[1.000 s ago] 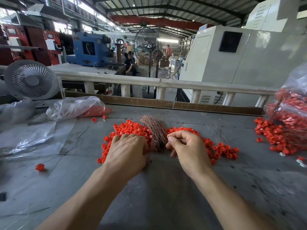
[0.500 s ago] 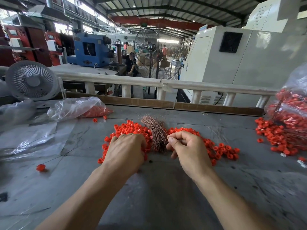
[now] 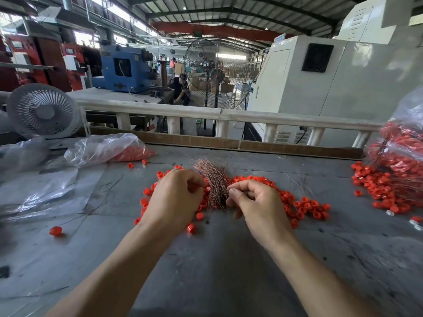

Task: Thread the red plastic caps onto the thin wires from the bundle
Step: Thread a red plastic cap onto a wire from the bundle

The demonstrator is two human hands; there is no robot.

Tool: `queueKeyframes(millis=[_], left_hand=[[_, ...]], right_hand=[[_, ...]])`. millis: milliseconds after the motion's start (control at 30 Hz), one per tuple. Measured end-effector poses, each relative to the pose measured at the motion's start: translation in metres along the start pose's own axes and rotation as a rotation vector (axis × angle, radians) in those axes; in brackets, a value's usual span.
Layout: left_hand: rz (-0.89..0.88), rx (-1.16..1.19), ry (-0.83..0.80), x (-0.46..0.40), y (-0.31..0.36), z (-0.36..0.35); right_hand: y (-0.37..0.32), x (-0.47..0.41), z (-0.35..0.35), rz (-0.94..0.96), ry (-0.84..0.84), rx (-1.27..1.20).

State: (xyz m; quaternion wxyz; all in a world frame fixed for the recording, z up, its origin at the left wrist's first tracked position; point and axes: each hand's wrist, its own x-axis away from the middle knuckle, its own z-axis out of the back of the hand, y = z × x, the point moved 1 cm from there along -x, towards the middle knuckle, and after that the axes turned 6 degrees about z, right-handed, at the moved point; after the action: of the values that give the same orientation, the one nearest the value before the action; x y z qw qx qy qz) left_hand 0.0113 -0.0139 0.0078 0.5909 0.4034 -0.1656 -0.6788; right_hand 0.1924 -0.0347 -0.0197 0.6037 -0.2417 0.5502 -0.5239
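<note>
We see 2 hands over a grey tabletop (image 3: 217, 266), both at the wire bundle (image 3: 211, 179). The left hand (image 3: 176, 197) has its fingers curled, thumb and forefinger tip meeting at the bundle's left edge with a bit of red showing between them; we read that as a pinched red cap, though it is mostly hidden. The right hand (image 3: 256, 204) is curled too, thumb pressed against the forefinger at the bundle's right edge; whether a thin wire sits in that pinch we cannot tell. The bundle of thin coppery wires lies on the tabletop between the 2 hands, fanning away from us. Loose red caps (image 3: 306, 208) are spread around and under both hands, touching the bundle on each side. 1 stray cap (image 3: 55, 230) sits well apart at left. A clear plastic bag (image 3: 100, 148) with more caps lies at far left, beside a small white fan (image 3: 42, 110). A larger bag of caps (image 3: 402, 154) stands at the right edge, caps spilled at its foot.
</note>
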Motion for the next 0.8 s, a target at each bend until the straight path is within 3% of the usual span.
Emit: queueKeyframes(millis=[300, 567, 800], left_hand=[[0.007, 0.147, 0.024, 0.0008, -0.0003, 0.0019], [0.075, 0.444, -0.027, 0.0001, -0.0007, 0.0037], [0.047, 0.452, -0.073, 0.0007, -0.0027, -0.0019]], right_hand=[[0.0013, -0.0002, 0.0006, 0.011, -0.03, -0.041], [-0.0015, -0.0001, -0.0006, 0.025, -0.025, -0.133], [-0.0071, 0.0011, -0.0007, 0.06, -0.045, -0.248]])
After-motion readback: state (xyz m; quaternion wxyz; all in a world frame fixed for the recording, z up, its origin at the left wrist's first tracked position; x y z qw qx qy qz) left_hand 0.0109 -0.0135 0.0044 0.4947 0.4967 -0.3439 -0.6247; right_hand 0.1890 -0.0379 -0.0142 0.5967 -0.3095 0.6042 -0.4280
